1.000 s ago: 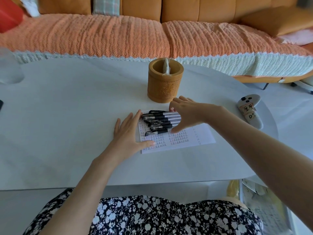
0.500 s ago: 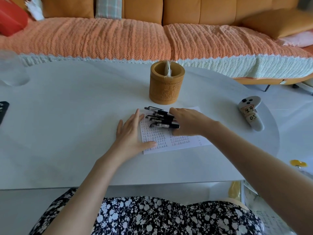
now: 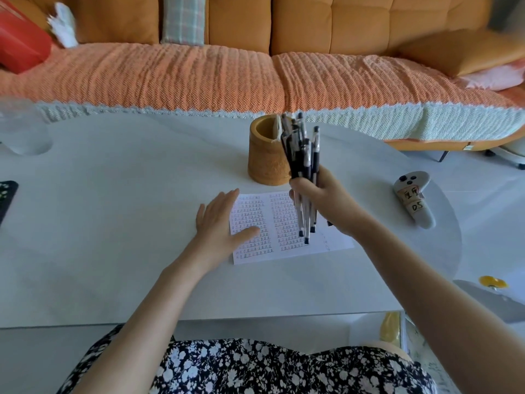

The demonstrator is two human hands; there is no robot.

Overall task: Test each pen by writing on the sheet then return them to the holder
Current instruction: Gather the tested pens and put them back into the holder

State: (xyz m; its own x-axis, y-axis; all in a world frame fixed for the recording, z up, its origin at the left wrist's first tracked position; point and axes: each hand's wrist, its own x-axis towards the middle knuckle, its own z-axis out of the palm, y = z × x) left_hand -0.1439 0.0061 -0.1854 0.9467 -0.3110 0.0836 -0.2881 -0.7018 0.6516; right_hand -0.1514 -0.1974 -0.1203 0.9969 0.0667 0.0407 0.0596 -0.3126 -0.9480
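Just before the holder (image 3: 268, 155), her right hand (image 3: 326, 200) grips the pens (image 3: 302, 166) mid-barrel; light, slick, liable to splay. Left hand (image 3: 224, 223) lies open, flat on the sheet (image 3: 284, 223).

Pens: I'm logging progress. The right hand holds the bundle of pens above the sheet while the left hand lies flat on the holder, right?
Not quite. The head view shows the left hand flat on the sheet, not on the holder, which stands untouched behind it. The rest holds: the right hand grips the pens above the sheet.
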